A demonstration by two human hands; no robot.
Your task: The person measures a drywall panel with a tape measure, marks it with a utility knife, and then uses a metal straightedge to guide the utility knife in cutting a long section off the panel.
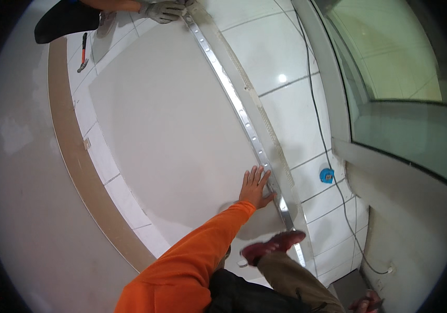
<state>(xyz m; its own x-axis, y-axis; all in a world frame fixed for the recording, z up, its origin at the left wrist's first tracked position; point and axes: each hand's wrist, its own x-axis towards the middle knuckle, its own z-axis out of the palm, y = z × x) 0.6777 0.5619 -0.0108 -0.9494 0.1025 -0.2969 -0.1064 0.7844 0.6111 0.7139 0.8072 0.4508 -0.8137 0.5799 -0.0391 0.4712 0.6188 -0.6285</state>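
Silver, the strip [229, 88] slants upper left to lower right, touching my nearer, spread left hand [256, 189]; my right hand [365, 303] sits well apart, its grip I can't tell.

A long orange sleeve [181, 266] with a close-fitting cuff [245, 206]; right of the sleeve, black cloth [244, 295], brown trousers [288, 276] and dark red footwear [286, 240].

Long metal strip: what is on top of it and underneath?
The left hand rests partly on the metal strip; a red shoe overlaps its near part. Pale board shows alongside; whatever lies directly underneath is covered.
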